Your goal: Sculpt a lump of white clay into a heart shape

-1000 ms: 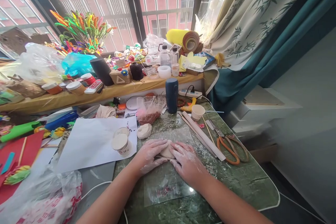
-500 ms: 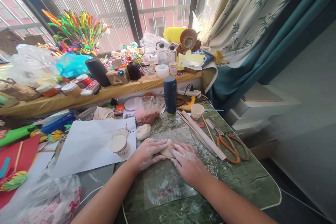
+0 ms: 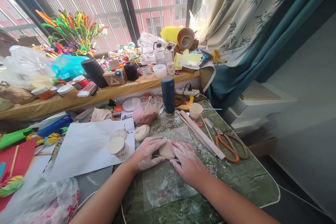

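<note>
A pale, flattened piece of dough [image 3: 167, 149] lies on a clear plastic sheet [image 3: 165, 185], between my two flour-dusted hands. My left hand [image 3: 151, 153] reaches around its left side, fingers along the upper edge and thumb low. On the other side my right hand [image 3: 185, 155] curves in the same way, with its fingertips against the dough. What looks like a thin stick [image 3: 168, 158] runs along the near edge of the dough, between both thumbs. Past my left hand sits a round lump of dough [image 3: 142, 132]. The undersides of my fingers are hidden.
Paper cups [image 3: 118, 147] stand on white paper [image 3: 86, 143] at left. A blue bottle [image 3: 168, 95], another paper cup [image 3: 195, 111], a pale rolling stick [image 3: 203, 135] and orange-handled scissors [image 3: 227, 147] surround the work area. Craft supplies crowd the ledge [image 3: 141, 84].
My hands have spread slightly apart, so more of the dough shows. The thin stick has come into sight at its near edge. The whole view has shifted a little.
</note>
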Demonstrator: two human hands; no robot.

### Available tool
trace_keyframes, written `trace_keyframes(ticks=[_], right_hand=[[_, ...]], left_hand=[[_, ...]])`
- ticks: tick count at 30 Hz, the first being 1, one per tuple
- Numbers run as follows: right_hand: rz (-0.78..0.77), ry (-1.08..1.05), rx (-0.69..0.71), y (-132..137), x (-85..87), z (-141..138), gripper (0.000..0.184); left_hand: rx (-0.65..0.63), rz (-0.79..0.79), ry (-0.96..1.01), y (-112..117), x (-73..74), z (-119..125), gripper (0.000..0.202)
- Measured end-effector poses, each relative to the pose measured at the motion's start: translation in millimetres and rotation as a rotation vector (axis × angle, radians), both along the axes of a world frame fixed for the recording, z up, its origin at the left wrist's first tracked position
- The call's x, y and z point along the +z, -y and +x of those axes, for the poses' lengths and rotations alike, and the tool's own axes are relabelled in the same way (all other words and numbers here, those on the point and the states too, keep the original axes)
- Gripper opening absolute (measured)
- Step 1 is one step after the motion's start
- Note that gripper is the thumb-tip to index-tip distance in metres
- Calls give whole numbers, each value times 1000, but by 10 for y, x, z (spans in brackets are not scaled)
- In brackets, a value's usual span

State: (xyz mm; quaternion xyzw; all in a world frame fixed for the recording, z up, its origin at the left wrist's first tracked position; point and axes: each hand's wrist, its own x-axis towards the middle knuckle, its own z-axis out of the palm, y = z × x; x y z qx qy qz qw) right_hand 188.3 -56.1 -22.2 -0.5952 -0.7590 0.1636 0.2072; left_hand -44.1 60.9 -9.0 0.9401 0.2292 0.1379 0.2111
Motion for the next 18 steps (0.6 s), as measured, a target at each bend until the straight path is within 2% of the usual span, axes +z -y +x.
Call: trace_keyframes(ticks=[3,8,13,18], right_hand=[[-4,2,6,-20,-31,-3,55],[7,-2,-11,-48,-45,4,54],[8,-17,14,-43,-5,23,56],[16,-18,-2,-59,-53,2,55]], left_hand=[[-13,4,8,-39,-55,8,68],[-30,-8,17,-74,-131,7,71],[-30,-22,22,-70,-69,1,72],[-40,-23,31,-92,-55,23,67]])
